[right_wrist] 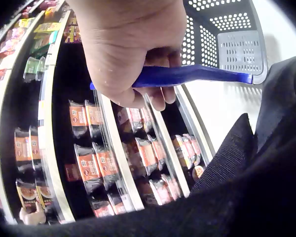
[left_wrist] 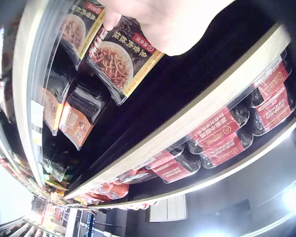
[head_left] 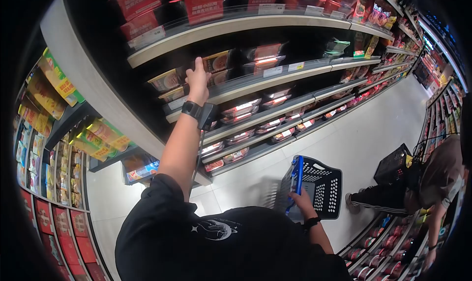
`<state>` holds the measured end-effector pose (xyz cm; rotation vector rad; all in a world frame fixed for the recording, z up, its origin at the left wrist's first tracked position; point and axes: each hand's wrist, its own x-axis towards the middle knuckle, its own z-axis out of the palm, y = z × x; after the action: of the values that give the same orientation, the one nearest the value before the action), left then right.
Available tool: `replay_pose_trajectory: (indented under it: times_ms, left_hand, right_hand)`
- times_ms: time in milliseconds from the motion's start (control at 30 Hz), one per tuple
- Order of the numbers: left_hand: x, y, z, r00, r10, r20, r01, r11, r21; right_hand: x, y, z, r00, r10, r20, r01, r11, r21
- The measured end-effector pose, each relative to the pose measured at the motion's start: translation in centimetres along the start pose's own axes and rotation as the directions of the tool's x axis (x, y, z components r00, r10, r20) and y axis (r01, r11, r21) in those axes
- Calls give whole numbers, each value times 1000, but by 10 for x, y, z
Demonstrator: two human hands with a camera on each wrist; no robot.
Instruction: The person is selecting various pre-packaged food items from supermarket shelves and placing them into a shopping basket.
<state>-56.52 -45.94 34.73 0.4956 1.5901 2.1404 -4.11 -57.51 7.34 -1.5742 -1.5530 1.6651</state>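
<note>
My left hand [head_left: 198, 79] reaches up to a shelf of boxed meals and pinches the top edge of a noodle pack [head_left: 218, 62]. In the left wrist view a fingertip of that hand [left_wrist: 163, 24] presses on the pack [left_wrist: 119, 59], which shows a noodle picture and a yellow border and tilts out from its neighbours. My right hand [head_left: 301, 200] hangs low and grips the blue handle [head_left: 296, 175] of a dark perforated shopping basket [head_left: 322, 182]. The right wrist view shows the fingers of that hand [right_wrist: 133, 54] curled round the handle [right_wrist: 197, 75], the basket [right_wrist: 222, 34] beyond.
Curved shelves [head_left: 255, 84] with black trays bearing red and orange labels run ahead and right. Snack bags [head_left: 46, 91] fill the left rack. Another person [head_left: 435, 177] crouches at the right beside a black basket [head_left: 393, 165]. Light floor tiles [head_left: 373, 128] form the aisle.
</note>
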Motion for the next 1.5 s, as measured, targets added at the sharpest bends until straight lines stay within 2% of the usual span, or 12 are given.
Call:
replay_pose_trajectory:
  times_ms: [267, 367, 467, 533, 567, 633, 733, 767, 867, 1100, 1300, 1500]
  left_hand:
    - [10, -15, -7, 997, 65, -41, -65, 998, 3]
    - [-64, -36, 22, 926, 378, 11, -378, 925, 50]
    - [-148, -126, 41, 923, 50, 381, -189, 922, 338]
    - [-198, -195, 58, 763, -291, 578, -142, 796, 588]
    - [-212, -247, 63, 595, -194, 780, -318, 835, 450]
    - [-277, -254, 116, 365, -355, 861, -406, 771, 490]
    - [-345, -262, 198, 57, -361, 931, -615, 722, 318]
    - [-360, -272, 221, -81, -266, 960, -699, 702, 136]
    - [-401, -306, 280, -241, -306, 921, -608, 788, 102]
    - [-441, -384, 406, -82, -235, 969, -604, 785, 139]
    - [-421, -411, 538, -190, -162, 968, -558, 829, 29]
    - [-373, -447, 693, -348, -330, 877, -612, 789, 54]
  right_hand:
    - [25, 26, -49, 997, 30, 67, -42, 980, 196]
    - [27, 63, -81, 995, 22, 97, -43, 975, 218]
    - [2, 20, -117, 983, 144, 117, -152, 987, 58]
    - [11, 44, -137, 982, 83, 167, -79, 996, -32]
    - [8, 43, -152, 984, 92, 151, -87, 996, -36]
    - [-3, 38, -185, 985, 105, 136, -99, 994, -47]
    - [-22, 51, -243, 994, -52, -100, -12, 832, -554]
    - [-23, 55, -258, 961, -74, -265, -77, 852, -518]
    - [-7, 73, -299, 753, -122, -647, -185, 904, -385]
    - [79, 50, -413, 695, -198, -691, -207, 865, -457]
    - [159, 40, -516, 693, -270, -668, -136, 861, -490]
    - [251, 18, -610, 720, -179, -671, -203, 869, -450]
